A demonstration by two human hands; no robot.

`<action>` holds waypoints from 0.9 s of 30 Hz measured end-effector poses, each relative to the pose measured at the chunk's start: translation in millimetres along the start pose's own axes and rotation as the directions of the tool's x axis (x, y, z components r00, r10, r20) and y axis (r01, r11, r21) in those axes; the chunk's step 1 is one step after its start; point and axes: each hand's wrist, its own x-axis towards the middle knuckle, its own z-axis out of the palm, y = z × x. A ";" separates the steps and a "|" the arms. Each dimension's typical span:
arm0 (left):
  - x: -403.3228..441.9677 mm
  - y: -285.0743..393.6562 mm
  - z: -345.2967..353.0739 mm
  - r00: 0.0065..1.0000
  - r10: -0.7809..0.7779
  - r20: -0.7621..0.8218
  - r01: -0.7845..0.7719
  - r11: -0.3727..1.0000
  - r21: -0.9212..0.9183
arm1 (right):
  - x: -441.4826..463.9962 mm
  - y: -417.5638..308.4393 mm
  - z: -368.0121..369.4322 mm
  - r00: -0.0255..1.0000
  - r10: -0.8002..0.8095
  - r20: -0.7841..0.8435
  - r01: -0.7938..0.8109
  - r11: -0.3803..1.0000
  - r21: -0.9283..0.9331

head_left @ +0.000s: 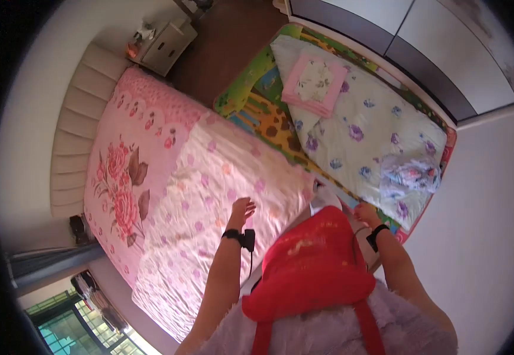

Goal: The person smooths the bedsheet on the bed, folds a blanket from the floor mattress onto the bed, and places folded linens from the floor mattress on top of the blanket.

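My left hand [244, 208] hovers above the pink flowered bed sheet [209, 177]. It is empty, its fingers loosely bent and apart. On that wrist sits a black strap with a small box [247, 239] and a cable. My right hand [366, 213] is held out beyond the red fabric piece [310, 260] on my front, near the edge of the floor mat. Its fingers look loosely bent and I see nothing in them, though they are small and blurred. A black band [376, 235] circles the right wrist. Red straps [368, 328] run over my fluffy top.
Right of the bed, a white flowered quilt [351, 133] covers a colourful play mat [251, 100]. A folded pink cloth [314, 86] and a crumpled cloth [411, 176] lie on it. A bedside cabinet [165, 47] stands beyond the headboard [82, 124]. A wardrobe [440, 53] lines the far side.
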 end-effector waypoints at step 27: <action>183.2 65.2 50.5 0.940 0.211 -0.267 0.067 0.654 0.753 | 590.5 -286.2 4.3 0.859 0.187 -0.477 -0.090 0.971 0.220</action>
